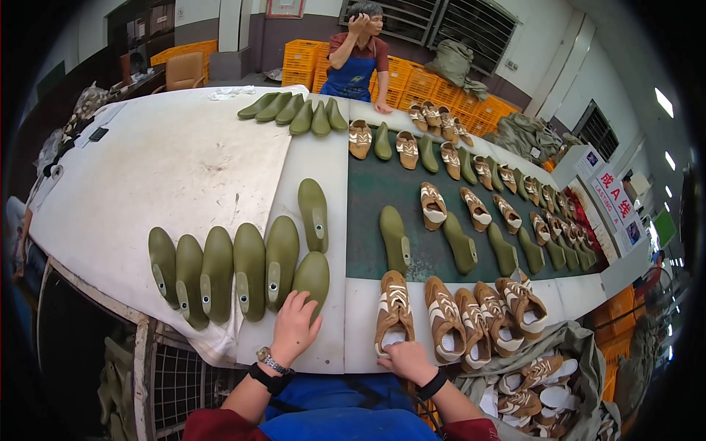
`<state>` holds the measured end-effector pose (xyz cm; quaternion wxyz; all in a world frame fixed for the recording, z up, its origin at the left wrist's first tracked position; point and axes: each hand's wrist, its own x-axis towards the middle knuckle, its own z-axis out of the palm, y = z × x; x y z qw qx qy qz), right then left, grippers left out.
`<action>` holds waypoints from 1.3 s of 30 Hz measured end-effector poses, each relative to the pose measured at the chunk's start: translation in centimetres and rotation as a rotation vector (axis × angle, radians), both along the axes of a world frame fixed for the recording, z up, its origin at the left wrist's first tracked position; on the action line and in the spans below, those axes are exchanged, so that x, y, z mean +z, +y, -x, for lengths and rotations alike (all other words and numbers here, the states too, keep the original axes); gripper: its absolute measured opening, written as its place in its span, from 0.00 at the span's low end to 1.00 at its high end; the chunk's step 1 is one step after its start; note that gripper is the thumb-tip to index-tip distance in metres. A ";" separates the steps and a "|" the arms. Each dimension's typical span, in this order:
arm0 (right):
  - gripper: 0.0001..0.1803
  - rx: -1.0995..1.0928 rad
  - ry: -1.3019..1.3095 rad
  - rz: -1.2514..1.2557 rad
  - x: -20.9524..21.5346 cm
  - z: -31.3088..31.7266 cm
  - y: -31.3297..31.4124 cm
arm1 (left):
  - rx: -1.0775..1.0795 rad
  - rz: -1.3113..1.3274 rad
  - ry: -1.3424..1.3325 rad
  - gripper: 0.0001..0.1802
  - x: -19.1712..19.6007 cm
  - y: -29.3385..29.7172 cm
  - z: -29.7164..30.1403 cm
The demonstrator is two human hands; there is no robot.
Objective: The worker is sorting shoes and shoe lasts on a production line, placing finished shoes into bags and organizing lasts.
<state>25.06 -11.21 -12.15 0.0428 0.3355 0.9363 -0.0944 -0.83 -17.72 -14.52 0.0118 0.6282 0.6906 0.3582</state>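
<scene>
My left hand (296,327) has its fingers closed around the lower end of a green shoe last (312,278) at the table's near edge. Just beyond it lies another green last (313,217), and a row of several more lasts (218,272) stretches to the left. At the near edge, my right hand (409,361) grips the heel opening of a brown sneaker (396,305) with white stripes and laces; the sneaker's toe points away from me. Several similar sneakers (445,320) stand to its right.
A dark green conveyor belt (368,191) carries rows of lasts and sneakers. More lasts (298,114) sit at the table's far side, near a person in a blue apron (351,77). A grey cloth-lined bin (588,353) of sneakers stands at lower right; orange crates (301,55) are stacked behind.
</scene>
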 end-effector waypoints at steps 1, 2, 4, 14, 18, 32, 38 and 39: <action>0.15 0.001 0.000 -0.002 0.0 0.0 0.1 | 0.003 -0.004 -0.008 0.17 0.0 0.0 0.1; 0.15 0.002 -0.008 0.022 0.0 -0.1 0.2 | 0.001 -0.002 -0.009 0.17 0.0 -0.1 0.1; 0.16 0.004 -0.018 0.044 0.7 -0.3 0.2 | -0.001 -0.006 -0.031 0.17 0.0 -0.3 0.4; 0.14 -0.201 0.222 -0.002 18.1 0.2 11.9 | -0.038 0.044 -0.046 0.18 -0.2 -0.1 0.7; 0.13 0.043 0.028 -0.365 19.3 7.0 25.6 | -0.047 0.090 -0.146 0.17 -0.2 0.1 1.7; 0.13 -0.103 -0.656 -0.722 -3.7 29.9 57.7 | -0.050 0.245 -0.379 0.14 1.4 1.9 2.7; 0.08 0.411 -0.634 -0.811 -1.8 22.9 54.0 | -0.013 0.251 -0.373 0.15 1.8 2.3 2.3; 0.08 0.459 -0.657 -0.798 -1.1 21.5 53.2 | -0.004 0.251 -0.377 0.15 1.8 2.3 2.3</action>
